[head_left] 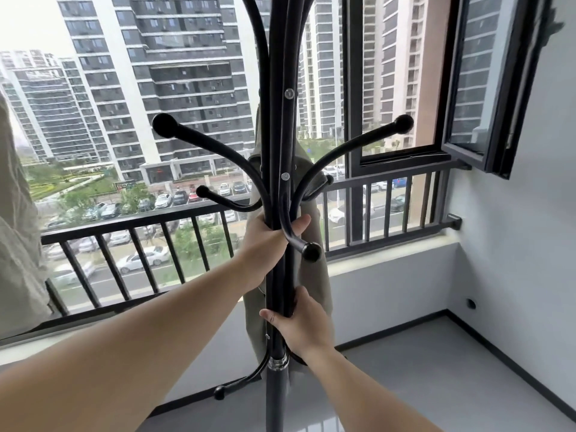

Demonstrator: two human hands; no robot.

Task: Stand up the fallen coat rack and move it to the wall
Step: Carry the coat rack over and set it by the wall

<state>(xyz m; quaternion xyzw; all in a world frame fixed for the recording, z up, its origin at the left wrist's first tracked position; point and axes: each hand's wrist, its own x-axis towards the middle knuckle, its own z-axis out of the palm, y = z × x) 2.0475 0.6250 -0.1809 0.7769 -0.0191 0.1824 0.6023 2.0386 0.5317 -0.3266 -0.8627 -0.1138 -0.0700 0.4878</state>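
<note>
Both bare forearms reach forward — the left hand [265, 241] is wrapped around the upright black coat rack [280, 135] under its hooks, the right hand [299, 322] clamped on the pole lower down, before the railed window [131, 226] — wall [514, 244] at right.

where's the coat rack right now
In the head view the coat rack stands upright at centre, gripped by the left hand and right hand, before the window railing.

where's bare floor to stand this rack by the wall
Bare grey floor lies right of the rack, bordered by the right wall and the sill wall. Around the pole it is crowded: both hands, hooks, hanging cloth.
</note>
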